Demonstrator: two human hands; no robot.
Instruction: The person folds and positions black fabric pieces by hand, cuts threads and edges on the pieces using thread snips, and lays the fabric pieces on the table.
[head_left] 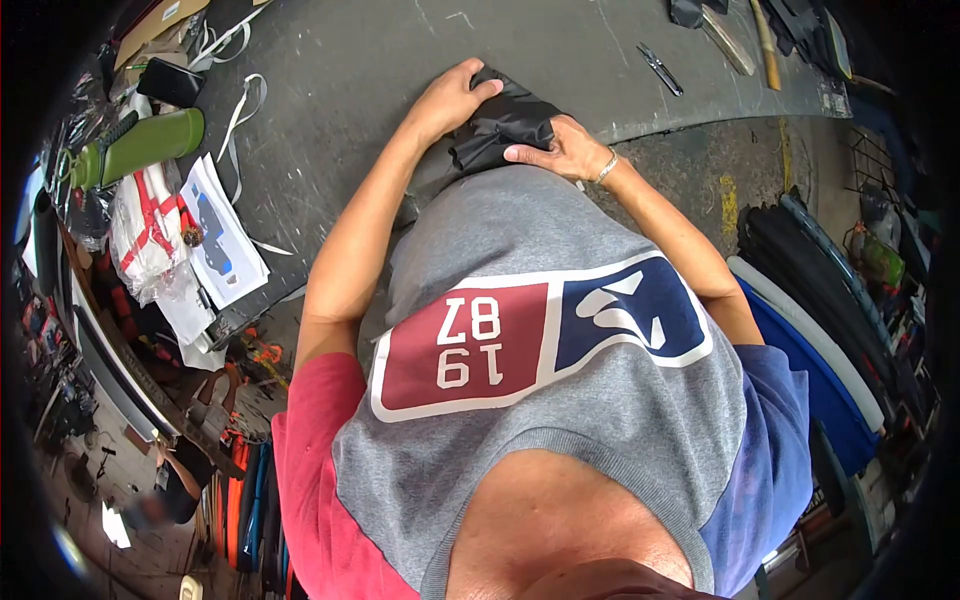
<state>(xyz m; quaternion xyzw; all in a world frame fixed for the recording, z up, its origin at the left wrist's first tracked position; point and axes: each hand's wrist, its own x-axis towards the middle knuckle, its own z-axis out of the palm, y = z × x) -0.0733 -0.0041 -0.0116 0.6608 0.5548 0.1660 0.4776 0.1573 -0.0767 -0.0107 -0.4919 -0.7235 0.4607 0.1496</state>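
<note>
A crumpled piece of black, slightly shiny fabric point(508, 122) lies at the near edge of the dark work table, close against my shirt. My left hand point(452, 104) grips its far left corner, thumb and fingers closed on the cloth. At the right end, my right hand point(572, 150) holds the fabric with the thumb on top; the other fingers are partly hidden behind it. A bracelet circles my right wrist. Small thread snips point(660, 69) lie on the table, apart from both hands.
A green bottle point(150, 145), a black phone point(170, 82), printed sheets point(222, 232) and white straps point(238, 125) lie left. Tools with wooden handles point(766, 45) sit far right. Rolled materials point(815, 350) stand beside me on the right. Another person point(180, 480) is at lower left.
</note>
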